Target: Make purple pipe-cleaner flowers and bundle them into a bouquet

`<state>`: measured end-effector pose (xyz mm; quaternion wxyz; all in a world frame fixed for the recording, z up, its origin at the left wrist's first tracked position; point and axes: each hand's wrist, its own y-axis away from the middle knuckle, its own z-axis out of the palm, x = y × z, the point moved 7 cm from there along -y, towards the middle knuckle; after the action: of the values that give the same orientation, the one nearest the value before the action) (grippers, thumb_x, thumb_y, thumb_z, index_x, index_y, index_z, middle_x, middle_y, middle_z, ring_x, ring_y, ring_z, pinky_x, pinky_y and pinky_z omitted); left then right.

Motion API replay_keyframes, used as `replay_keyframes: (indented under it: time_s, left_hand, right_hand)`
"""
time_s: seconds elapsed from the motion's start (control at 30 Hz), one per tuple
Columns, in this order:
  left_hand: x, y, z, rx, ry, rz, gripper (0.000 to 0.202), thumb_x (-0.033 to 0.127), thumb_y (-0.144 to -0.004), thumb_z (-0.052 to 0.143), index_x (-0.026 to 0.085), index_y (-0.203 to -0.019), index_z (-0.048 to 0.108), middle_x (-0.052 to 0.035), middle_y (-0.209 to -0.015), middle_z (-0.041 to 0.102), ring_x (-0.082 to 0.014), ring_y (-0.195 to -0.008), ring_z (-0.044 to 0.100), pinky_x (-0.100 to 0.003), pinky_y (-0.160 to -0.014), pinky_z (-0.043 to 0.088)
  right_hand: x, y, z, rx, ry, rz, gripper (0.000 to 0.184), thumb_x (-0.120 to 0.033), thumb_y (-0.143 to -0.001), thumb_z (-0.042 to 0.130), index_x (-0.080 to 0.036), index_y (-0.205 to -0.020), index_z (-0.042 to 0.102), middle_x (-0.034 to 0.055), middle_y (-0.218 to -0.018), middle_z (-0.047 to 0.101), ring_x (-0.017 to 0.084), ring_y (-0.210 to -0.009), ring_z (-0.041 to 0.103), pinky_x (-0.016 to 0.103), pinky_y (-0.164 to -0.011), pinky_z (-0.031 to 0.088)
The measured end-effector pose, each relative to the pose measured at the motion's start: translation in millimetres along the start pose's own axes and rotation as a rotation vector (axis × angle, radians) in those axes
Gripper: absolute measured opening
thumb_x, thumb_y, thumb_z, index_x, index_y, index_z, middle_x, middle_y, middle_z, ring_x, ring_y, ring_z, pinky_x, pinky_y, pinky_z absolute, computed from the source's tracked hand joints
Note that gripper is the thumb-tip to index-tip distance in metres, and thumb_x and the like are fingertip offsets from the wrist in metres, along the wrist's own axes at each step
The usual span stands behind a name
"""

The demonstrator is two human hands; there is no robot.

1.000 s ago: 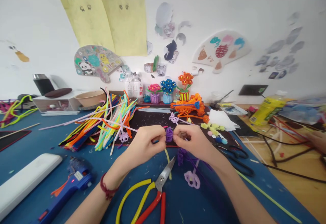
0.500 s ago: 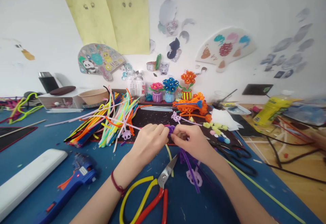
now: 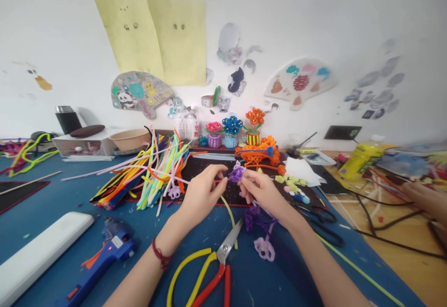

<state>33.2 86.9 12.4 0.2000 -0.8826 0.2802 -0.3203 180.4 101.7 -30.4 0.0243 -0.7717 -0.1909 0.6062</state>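
My right hand [image 3: 260,190] pinches a small purple pipe-cleaner flower [image 3: 237,173] between thumb and fingers. Just left of the flower is my left hand [image 3: 206,193], its thumb and forefinger curled with a gap between them and nothing visible in them. A darker purple pipe-cleaner piece [image 3: 251,216] hangs or lies below my right hand. Near it, a pale lilac pipe-cleaner flower [image 3: 264,249] rests on the blue table. Scissors [image 3: 225,249] with yellow and red handles lie partly spread between my forearms.
Bundled pipe cleaners [image 3: 153,176] lie left of a dark mat. A blue glue gun [image 3: 111,246] and a white bar [image 3: 45,256] are at left. Black scissors [image 3: 324,223] and pompoms [image 3: 293,183] lie at right. Potted pipe-cleaner flowers [image 3: 231,132] stand behind. Another person's hand [image 3: 424,200] is at far right.
My left hand has moved slightly left, off the purple flower, and its fingers have parted. The flower now shows in my right fingers. The camera view has tilted up a little.
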Motion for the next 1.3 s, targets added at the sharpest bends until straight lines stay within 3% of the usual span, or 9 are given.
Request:
replay_keyframes:
  time_s: [0.1,0.27,0.4,0.53,0.77,1.03,1.3]
  left_hand:
    - [0.2,1.1,2.3,-0.017,-0.013,0.031,0.025,0.025,-0.090,0.048,0.022,-0.114,0.054,-0.0015,-0.098,0.064,-0.0120,-0.070,0.058,-0.024,-0.065,0.045]
    - [-1.7,3.6,1.2,-0.039,-0.113,0.050,0.015,0.023,-0.091,0.046,0.021,-0.098,0.059,-0.0007,-0.091,0.064,-0.0121,-0.065,0.057,-0.025,-0.060,0.040]
    - [-4.4,2.6,-1.1,-0.054,-0.104,0.053,0.013,0.022,-0.089,0.049,0.020,-0.086,0.061,0.0001,-0.080,0.062,-0.0121,-0.063,0.055,-0.023,-0.057,0.037]
    - [-4.7,0.8,0.1,-0.077,-0.075,0.041,0.012,0.028,-0.087,0.053,0.020,-0.087,0.062,0.0012,-0.074,0.063,-0.0118,-0.062,0.055,-0.022,-0.056,0.039]
    - [11.3,5.0,-1.3,0.061,-0.116,0.082,0.014,0.027,-0.090,0.052,0.020,-0.095,0.062,-0.0014,-0.088,0.065,-0.0109,-0.066,0.056,-0.023,-0.060,0.040]
    - [16.5,8.7,-4.3,0.166,-0.206,0.033,0.015,0.028,-0.093,0.049,0.020,-0.093,0.061,-0.0001,-0.087,0.067,-0.0121,-0.074,0.061,-0.023,-0.060,0.039]
    - [27.7,12.4,2.9,0.143,-0.433,0.246,0.018,0.021,-0.095,0.043,0.017,-0.090,0.060,-0.0028,-0.087,0.065,-0.0139,-0.077,0.059,-0.025,-0.065,0.041]
  right_hand:
    - [2.5,-10.3,3.8,0.036,0.057,-0.040,0.028,-0.040,-0.090,0.043,-0.018,-0.075,0.051,-0.0046,-0.055,0.052,0.009,-0.038,0.048,0.021,-0.040,0.035]
    - [4.0,-23.7,18.0,0.018,0.097,-0.060,0.029,-0.041,-0.090,0.044,-0.018,-0.076,0.053,-0.0062,-0.050,0.048,0.008,-0.036,0.040,0.021,-0.039,0.030]
    - [0.9,-17.7,21.5,0.003,0.136,-0.097,0.028,-0.041,-0.090,0.045,-0.018,-0.078,0.055,-0.0059,-0.052,0.046,0.011,-0.046,0.042,0.023,-0.047,0.033]
    - [-8.1,-5.2,14.2,0.066,0.332,-0.170,0.025,-0.036,-0.091,0.045,-0.018,-0.078,0.058,-0.0045,-0.056,0.046,0.012,-0.050,0.043,0.024,-0.051,0.031]
    - [-18.3,-0.3,5.4,0.159,0.352,-0.217,0.021,-0.032,-0.090,0.046,-0.019,-0.079,0.059,-0.0034,-0.054,0.051,0.014,-0.050,0.049,0.026,-0.054,0.037]
    - [-19.0,1.0,7.5,0.127,0.355,-0.229,0.017,-0.027,-0.090,0.047,-0.019,-0.080,0.059,-0.0017,-0.060,0.055,0.014,-0.054,0.050,0.025,-0.055,0.037]
    - [-11.6,1.0,9.6,0.105,0.283,-0.142,0.013,-0.020,-0.081,0.050,-0.020,-0.068,0.050,-0.0044,-0.054,0.047,0.011,-0.050,0.042,0.023,-0.050,0.033]
